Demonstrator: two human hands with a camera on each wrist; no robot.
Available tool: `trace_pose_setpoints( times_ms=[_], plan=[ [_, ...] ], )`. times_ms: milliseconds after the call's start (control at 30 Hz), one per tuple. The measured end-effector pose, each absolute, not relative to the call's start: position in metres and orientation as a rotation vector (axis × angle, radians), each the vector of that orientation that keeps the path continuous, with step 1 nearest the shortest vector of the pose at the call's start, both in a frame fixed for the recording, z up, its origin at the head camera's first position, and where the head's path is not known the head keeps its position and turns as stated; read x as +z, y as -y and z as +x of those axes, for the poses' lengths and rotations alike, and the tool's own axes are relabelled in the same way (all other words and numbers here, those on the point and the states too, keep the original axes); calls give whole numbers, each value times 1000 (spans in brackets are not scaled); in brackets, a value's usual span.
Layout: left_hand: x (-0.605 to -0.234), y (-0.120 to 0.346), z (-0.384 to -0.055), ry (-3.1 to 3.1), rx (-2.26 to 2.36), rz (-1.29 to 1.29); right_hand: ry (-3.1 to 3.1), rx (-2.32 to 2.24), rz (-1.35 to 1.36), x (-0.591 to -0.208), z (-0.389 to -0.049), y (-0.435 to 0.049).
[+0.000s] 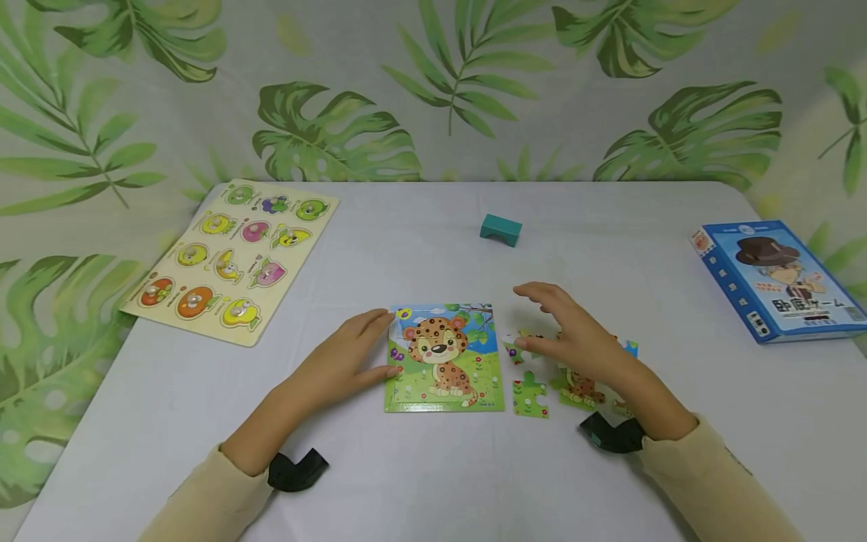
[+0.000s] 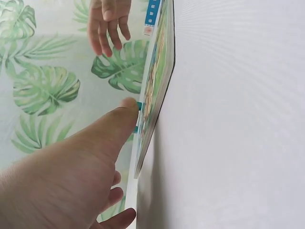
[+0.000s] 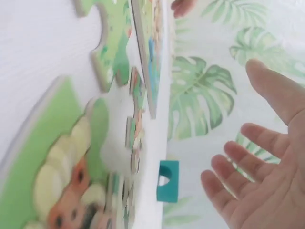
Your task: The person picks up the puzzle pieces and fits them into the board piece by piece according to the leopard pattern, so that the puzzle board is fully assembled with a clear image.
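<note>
A square puzzle board (image 1: 440,357) with a cartoon leopard cub on grass lies flat on the white table. My left hand (image 1: 342,361) is at its left edge, thumb and fingertips right at the rim, fingers relaxed. In the left wrist view the board (image 2: 159,71) appears edge-on beyond the left thumb. My right hand (image 1: 576,331) hovers above several loose jigsaw pieces (image 1: 530,395) to the right of the board, fingers spread and holding nothing. The right wrist view shows these pieces (image 3: 114,43) lying on the table, with the right hand (image 3: 262,167) above; part of them is hidden under it.
Behind the board stands a teal arched block (image 1: 501,229). A fruit peg board (image 1: 260,309) lies at the left, overhanging the table's edge. A blue game box (image 1: 779,282) is at the right. Leaf-printed cloth (image 1: 474,90) hangs behind the table (image 1: 406,482).
</note>
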State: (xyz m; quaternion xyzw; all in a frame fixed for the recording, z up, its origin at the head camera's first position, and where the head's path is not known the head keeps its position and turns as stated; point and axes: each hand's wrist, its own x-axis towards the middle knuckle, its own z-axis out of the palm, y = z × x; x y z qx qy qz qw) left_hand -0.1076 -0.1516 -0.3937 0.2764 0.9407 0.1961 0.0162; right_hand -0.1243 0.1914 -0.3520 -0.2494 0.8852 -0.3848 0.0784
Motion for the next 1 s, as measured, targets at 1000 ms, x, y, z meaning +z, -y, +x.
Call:
trace_pose_setpoints(
  times_ms=[1000],
  plan=[
    [-403, 162, -105, -2889, 662, 947, -2647, -969, -806, -395, -124, -220]
  ],
)
